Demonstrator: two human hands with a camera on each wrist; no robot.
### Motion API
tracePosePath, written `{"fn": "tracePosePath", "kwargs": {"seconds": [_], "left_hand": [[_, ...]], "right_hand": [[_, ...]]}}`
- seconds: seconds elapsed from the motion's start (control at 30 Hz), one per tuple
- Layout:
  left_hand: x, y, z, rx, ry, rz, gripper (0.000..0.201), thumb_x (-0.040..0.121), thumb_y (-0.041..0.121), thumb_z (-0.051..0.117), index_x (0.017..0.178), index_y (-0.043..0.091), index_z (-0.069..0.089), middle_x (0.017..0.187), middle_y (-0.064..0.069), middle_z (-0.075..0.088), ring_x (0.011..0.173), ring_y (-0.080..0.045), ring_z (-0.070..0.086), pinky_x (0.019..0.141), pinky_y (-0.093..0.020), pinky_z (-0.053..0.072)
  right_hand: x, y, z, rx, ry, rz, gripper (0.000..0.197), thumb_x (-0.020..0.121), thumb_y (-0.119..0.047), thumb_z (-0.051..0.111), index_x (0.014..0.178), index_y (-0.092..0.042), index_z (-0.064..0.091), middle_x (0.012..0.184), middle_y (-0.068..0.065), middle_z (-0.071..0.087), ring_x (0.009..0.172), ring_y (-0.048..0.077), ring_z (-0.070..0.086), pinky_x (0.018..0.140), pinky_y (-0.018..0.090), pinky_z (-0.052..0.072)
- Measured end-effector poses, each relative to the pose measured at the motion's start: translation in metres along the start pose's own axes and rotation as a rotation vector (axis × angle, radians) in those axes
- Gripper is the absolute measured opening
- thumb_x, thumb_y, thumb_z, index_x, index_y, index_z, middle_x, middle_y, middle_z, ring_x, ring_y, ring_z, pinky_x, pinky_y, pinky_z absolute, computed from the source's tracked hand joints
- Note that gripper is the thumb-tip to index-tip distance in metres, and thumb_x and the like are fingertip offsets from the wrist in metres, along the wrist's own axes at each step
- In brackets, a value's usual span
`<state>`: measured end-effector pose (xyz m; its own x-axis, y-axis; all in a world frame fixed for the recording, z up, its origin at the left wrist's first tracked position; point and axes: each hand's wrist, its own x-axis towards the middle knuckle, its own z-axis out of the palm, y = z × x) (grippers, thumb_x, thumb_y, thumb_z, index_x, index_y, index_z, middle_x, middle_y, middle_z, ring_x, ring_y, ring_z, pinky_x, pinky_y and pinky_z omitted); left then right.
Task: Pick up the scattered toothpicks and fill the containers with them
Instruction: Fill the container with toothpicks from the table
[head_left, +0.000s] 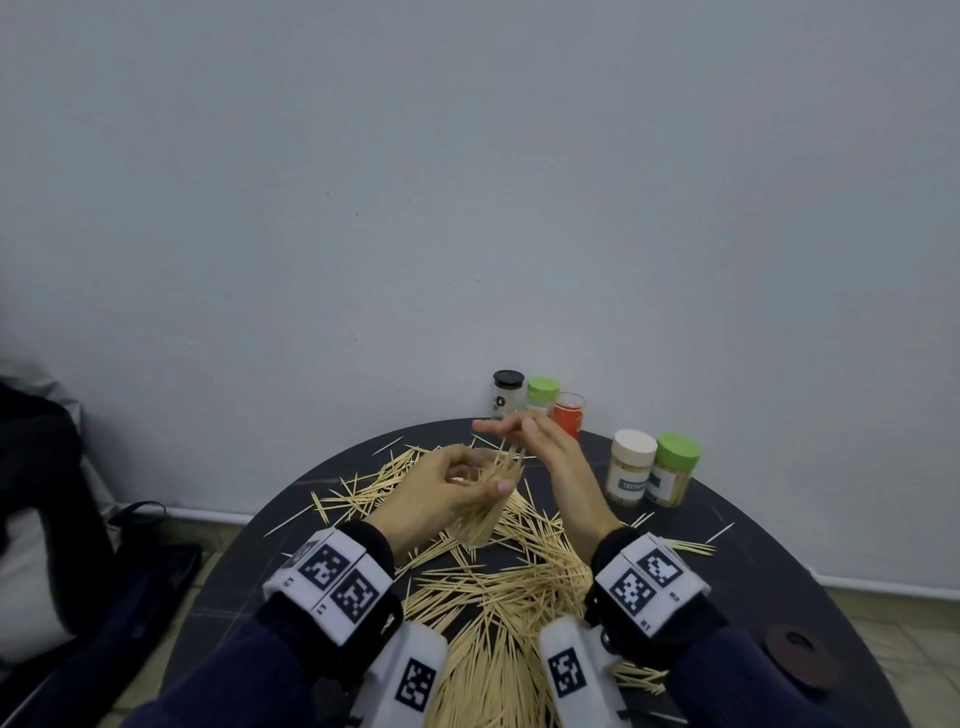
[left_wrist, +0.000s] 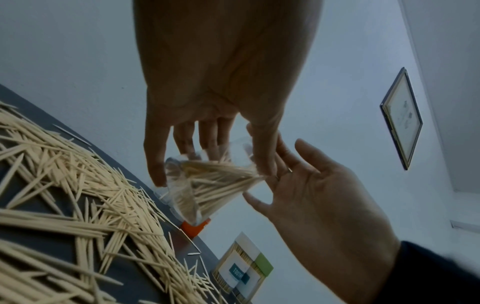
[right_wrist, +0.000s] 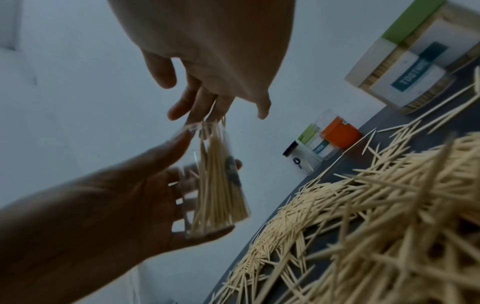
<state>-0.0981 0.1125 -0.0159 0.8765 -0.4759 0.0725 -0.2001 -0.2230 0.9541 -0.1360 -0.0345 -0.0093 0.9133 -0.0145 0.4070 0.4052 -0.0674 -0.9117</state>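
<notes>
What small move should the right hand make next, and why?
Probably push the sticking-out toothpicks down into the clear jar. The left hand holds that jar, and the open right hand is just above its mouth.

The left hand (head_left: 441, 488) is raised above the table, fingers and thumb curled round a clear container (head_left: 491, 499) tilted in its grip; the right hand (head_left: 545, 457) hovers just beside it, fingers extended and loosely spread over its mouth; both wrists wear marker-tagged cuffs.
</notes>
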Motion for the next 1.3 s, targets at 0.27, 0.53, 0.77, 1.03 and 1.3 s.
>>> {"fn": "tracePosePath", "kwargs": {"seconds": [0.27,0.53,0.77,1.03,1.3], "left_hand": [[-0.001,0.002,0.0,-0.023,-0.005,-0.002,0.049,0.075,0.032,0.071,0.119,0.016,0.056,0.117,0.001,0.06,0.107,-0.014,0.056,0.089,-0.032,0.049],[0.003,0.0,0.0,0.032,0.158,0.071,0.045,0.077,0.027,0.072,0.119,0.017,0.057,0.114,0.003,0.059,0.095,-0.003,0.056,0.065,-0.013,0.042],[0.003,-0.004,-0.004,0.18,0.252,0.181,0.048,0.066,0.025,0.084,0.109,0.02,0.064,0.104,0.012,0.062,0.1,-0.001,0.055,0.076,-0.008,0.036],[-0.002,-0.001,-0.001,0.308,0.201,0.241,0.045,0.065,0.02,0.084,0.105,0.028,0.063,0.097,0.019,0.062,0.09,0.014,0.052,0.069,0.0,0.038],[-0.003,-0.001,0.005,0.286,0.106,0.23,0.045,0.063,0.019,0.085,0.103,0.024,0.064,0.097,0.012,0.066,0.094,-0.004,0.06,0.079,-0.015,0.043]], "right_hand": [[0.004,-0.003,-0.006,-0.018,0.081,-0.112,0.032,0.099,-0.023,0.036,0.1,-0.003,0.061,0.111,-0.001,0.068,0.107,0.003,0.059,0.087,0.004,0.039],[0.007,0.008,-0.014,-0.266,0.002,0.056,0.03,0.099,-0.012,0.04,0.123,-0.017,0.057,0.121,-0.009,0.059,0.115,0.0,0.05,0.089,0.006,0.037],[0.004,-0.002,-0.006,-0.555,0.058,-0.063,0.018,0.085,-0.011,0.065,0.103,-0.015,0.069,0.09,-0.011,0.065,0.08,0.0,0.06,0.073,0.007,0.047],[0.003,-0.004,-0.01,-0.666,0.065,-0.078,0.01,0.074,-0.006,0.076,0.078,-0.012,0.069,0.072,-0.007,0.064,0.067,0.0,0.058,0.066,0.008,0.048],[0.001,-0.004,-0.009,-0.619,0.031,-0.026,0.01,0.072,-0.006,0.077,0.078,-0.011,0.071,0.075,-0.001,0.072,0.069,0.004,0.067,0.069,0.018,0.055]]}}
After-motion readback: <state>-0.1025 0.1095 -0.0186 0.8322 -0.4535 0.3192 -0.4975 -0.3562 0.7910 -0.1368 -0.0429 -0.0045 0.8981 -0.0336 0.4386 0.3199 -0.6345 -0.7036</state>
